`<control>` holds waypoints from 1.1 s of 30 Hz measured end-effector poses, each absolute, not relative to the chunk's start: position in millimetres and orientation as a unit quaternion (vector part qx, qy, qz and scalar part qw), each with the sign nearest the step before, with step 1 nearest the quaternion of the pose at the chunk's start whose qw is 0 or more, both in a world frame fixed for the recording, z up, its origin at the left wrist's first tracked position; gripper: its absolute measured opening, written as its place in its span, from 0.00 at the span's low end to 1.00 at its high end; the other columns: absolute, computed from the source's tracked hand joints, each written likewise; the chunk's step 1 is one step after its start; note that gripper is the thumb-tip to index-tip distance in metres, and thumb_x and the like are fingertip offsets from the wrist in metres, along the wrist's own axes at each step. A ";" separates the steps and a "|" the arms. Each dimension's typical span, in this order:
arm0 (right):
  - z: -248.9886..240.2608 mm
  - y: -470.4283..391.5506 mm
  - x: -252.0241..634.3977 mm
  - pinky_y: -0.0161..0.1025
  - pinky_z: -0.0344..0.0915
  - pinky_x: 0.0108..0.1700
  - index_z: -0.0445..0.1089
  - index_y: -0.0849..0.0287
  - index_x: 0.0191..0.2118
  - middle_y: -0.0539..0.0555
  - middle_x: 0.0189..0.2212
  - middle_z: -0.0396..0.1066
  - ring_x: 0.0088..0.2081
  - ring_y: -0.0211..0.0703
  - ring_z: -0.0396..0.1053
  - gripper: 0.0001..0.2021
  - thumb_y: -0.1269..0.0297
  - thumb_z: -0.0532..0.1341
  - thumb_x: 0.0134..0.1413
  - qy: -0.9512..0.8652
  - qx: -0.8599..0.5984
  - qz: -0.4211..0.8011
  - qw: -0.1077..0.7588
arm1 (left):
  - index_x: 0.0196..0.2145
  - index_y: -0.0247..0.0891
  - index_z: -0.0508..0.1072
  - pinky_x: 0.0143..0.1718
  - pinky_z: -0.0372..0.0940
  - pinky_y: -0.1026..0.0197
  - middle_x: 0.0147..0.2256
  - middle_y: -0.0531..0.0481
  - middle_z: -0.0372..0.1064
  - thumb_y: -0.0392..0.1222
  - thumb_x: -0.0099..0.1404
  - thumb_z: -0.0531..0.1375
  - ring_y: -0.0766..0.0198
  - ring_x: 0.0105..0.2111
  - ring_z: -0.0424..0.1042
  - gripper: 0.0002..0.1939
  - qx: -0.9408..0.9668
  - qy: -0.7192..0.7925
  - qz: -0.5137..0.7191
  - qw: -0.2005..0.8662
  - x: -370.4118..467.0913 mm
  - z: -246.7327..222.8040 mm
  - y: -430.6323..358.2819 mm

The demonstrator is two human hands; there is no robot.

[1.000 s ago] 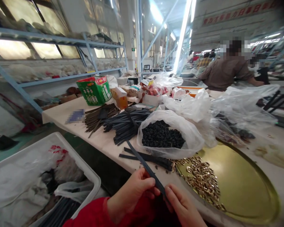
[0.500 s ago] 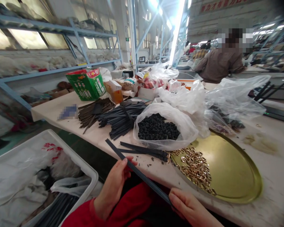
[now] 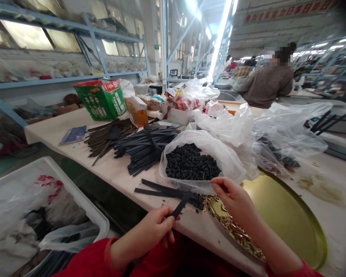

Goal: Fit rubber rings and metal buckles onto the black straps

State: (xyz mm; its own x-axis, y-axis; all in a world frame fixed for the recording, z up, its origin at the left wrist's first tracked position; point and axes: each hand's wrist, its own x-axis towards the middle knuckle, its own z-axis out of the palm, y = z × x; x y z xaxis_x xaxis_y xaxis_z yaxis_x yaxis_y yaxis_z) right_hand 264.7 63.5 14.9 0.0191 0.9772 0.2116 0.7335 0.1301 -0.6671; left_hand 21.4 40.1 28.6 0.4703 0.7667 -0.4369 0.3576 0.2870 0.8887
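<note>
My left hand (image 3: 160, 225) is closed around a flat black strap (image 3: 182, 204), whose end points up and away over the table edge. Beyond it, two more black straps (image 3: 161, 188) lie on the table, with a gold buckle near their right end. My right hand (image 3: 232, 196) is at the front rim of a clear plastic bag (image 3: 233, 163). Its fingers are bent together in a pinch; whether they hold anything is hidden. Inside the bag is a heap of small black loops (image 3: 190, 163). Below my right forearm, gold buckles (image 3: 233, 227) lie on a round gold tray (image 3: 288, 215).
Bundles of black straps (image 3: 144, 144) and brown straps (image 3: 103, 136) lie at the back left, near a blue booklet (image 3: 74, 134) and a green carton (image 3: 99, 100). A white bin (image 3: 102, 223) stands at the lower left. A person (image 3: 268, 82) sits further back.
My right hand has let go of the strap's near end and moved up to the bag. My left hand has swung the strap round, so its end points up and right.
</note>
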 end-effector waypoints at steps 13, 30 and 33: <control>-29.4 165.4 258.3 0.39 0.55 0.31 0.69 0.62 0.32 0.58 0.31 0.67 0.33 0.49 0.68 0.07 0.77 0.55 0.50 -0.741 -0.663 0.071 0.074 | 0.39 0.34 0.63 0.19 0.62 0.72 0.33 0.49 0.66 0.33 0.54 0.52 0.70 0.25 0.69 0.13 0.324 0.476 0.226 0.786 36.5 18.6 68.7; 16.9 66.4 232.2 0.29 0.64 0.27 0.67 0.57 0.30 0.45 0.24 0.69 0.23 0.31 0.65 0.14 0.63 0.70 0.36 -0.220 -0.426 0.671 0.565 | 0.40 0.35 0.67 0.18 0.50 0.70 0.17 0.60 0.58 0.48 0.65 0.48 0.73 0.14 0.54 0.16 0.613 0.436 0.247 0.611 47.4 29.8 52.8; 18.4 43.6 220.2 0.28 0.65 0.28 0.69 0.57 0.31 0.45 0.24 0.71 0.24 0.31 0.68 0.13 0.69 0.71 0.35 -0.124 -0.384 0.698 0.592 | 0.37 0.36 0.69 0.22 0.53 0.69 0.18 0.58 0.60 0.43 0.64 0.48 0.71 0.17 0.58 0.13 0.674 0.451 0.240 0.533 51.5 40.3 45.5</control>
